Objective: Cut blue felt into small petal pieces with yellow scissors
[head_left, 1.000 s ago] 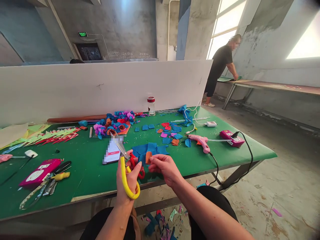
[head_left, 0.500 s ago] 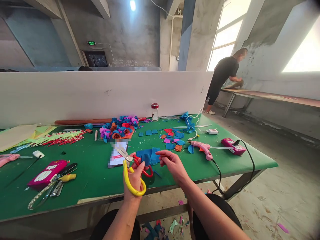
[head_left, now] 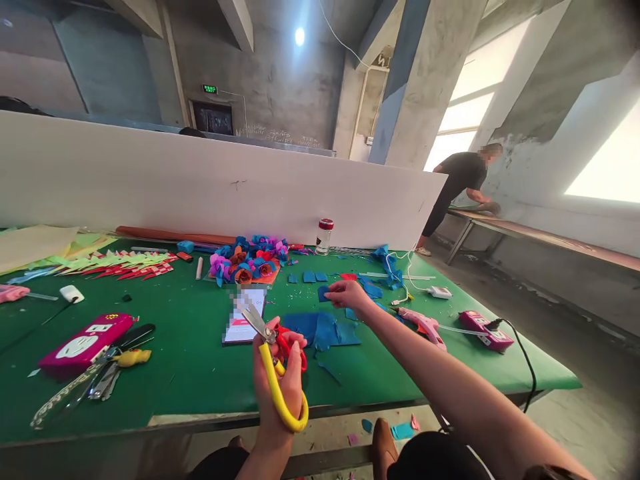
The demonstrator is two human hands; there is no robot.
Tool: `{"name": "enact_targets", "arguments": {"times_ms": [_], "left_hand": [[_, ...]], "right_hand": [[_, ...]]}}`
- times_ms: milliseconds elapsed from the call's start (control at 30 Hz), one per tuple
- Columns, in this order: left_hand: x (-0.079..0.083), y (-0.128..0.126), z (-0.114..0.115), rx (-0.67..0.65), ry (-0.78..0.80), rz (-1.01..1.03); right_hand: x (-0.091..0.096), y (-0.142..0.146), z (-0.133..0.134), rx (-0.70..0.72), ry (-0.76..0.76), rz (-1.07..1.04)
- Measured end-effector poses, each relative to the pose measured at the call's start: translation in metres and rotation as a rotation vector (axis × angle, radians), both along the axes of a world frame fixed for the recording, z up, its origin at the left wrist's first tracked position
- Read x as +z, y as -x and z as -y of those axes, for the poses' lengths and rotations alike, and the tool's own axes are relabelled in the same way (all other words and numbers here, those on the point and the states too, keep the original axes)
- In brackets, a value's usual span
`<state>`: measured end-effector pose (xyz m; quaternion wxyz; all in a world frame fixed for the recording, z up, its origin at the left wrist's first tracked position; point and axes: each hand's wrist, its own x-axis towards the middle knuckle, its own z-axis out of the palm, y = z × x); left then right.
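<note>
My left hand [head_left: 278, 372] grips scissors [head_left: 273, 357] with one yellow and one red handle, blades pointing up and left over the green table [head_left: 190, 360]. My right hand [head_left: 350, 294] reaches forward over the table with its fingers pinched on a small blue felt piece [head_left: 323, 292]. Larger blue felt pieces [head_left: 325, 329] lie on the table just below that hand. Small cut squares of blue, red and pink felt [head_left: 310, 276] lie beyond it. A phone [head_left: 245, 316] lies flat to the left of the scissors.
A pile of felt flowers [head_left: 250, 257] and a small jar [head_left: 325, 236] stand near the white divider board [head_left: 200, 180]. A pink glue gun [head_left: 423, 323] and pink power strip [head_left: 487, 330] lie at right. Another power strip [head_left: 83, 344] and tools lie at left. A person [head_left: 460, 183] bends over a far bench.
My right hand moved away from the scissors and reached forward across the table toward the small felt squares. The orange piece it held earlier is gone from view. The camera tilted up.
</note>
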<state>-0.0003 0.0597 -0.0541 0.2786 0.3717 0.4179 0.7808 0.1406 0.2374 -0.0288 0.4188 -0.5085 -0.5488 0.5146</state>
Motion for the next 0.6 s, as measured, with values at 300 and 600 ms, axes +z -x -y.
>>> {"name": "enact_targets", "arguments": {"times_ms": [300, 600], "left_hand": [[-0.004, 0.011, 0.001, -0.043, 0.048, -0.020], [-0.001, 0.017, 0.000, 0.010, -0.024, -0.040]], "right_hand": [[-0.020, 0.074, -0.063, -0.017, 0.045, 0.123], [0.000, -0.002, -0.026, 0.019, -0.026, 0.090]]}}
